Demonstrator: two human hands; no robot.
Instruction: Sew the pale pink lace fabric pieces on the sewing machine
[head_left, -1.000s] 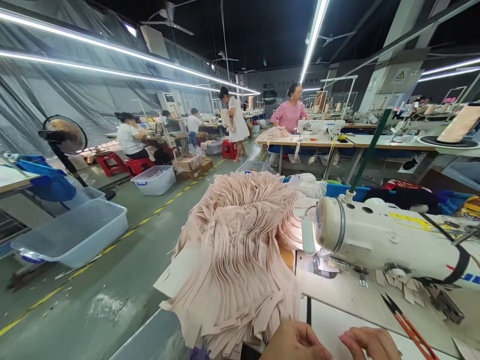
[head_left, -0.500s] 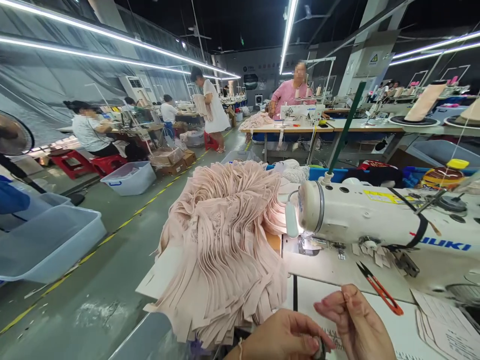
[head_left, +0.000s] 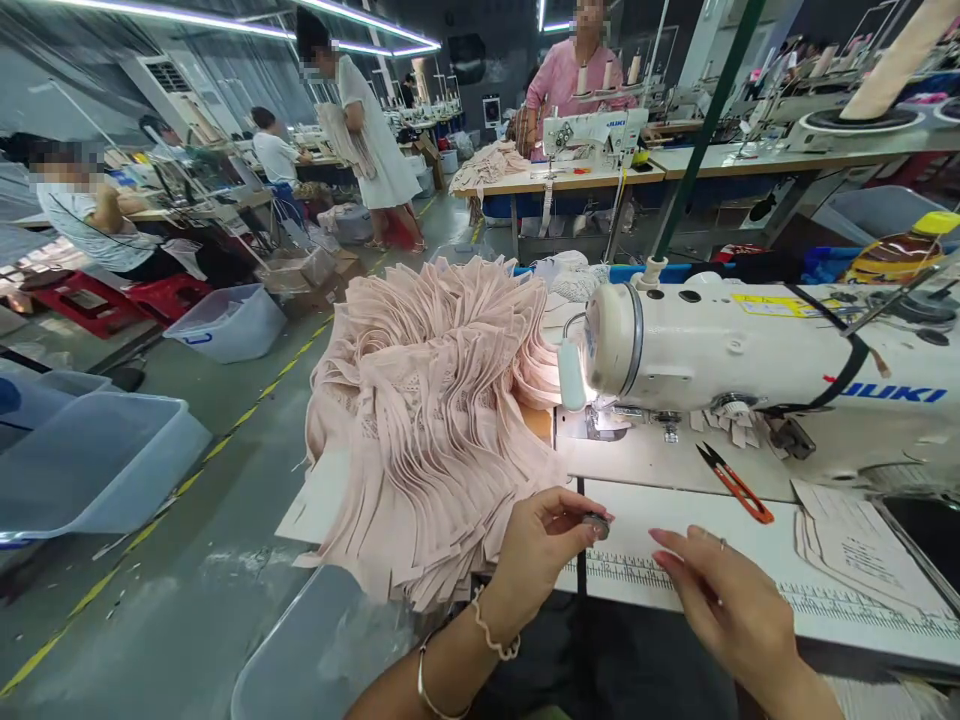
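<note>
My left hand (head_left: 536, 545) is closed, pinching a small round dark-metal bobbin (head_left: 598, 524) between thumb and fingertips over the front of the sewing table. To its right, my right hand (head_left: 724, 600) hovers above the printed ruler strip (head_left: 840, 602), thumb and index tips slightly apart with nothing visible between them. Behind both hands stands a white sewing machine (head_left: 697, 345), its lamp lit at the needle end. Orange-handled thread snips (head_left: 736, 485) lie on the machine bed. A large pile of pale pink fabric pieces (head_left: 435, 420) is heaped left of the machine.
Paper labels (head_left: 862, 545) lie at the right of the table. A clear plastic bin (head_left: 300, 640) sits below the fabric pile, and another bin (head_left: 97, 470) stands on the floor at left. Across the aisle, a person in pink (head_left: 577, 75) stands behind another machine.
The view has tipped downward, so both hands appear higher and more of my forearms shows. My hands have moved farther apart, and the bobbin in my left hand is now plainly visible.
</note>
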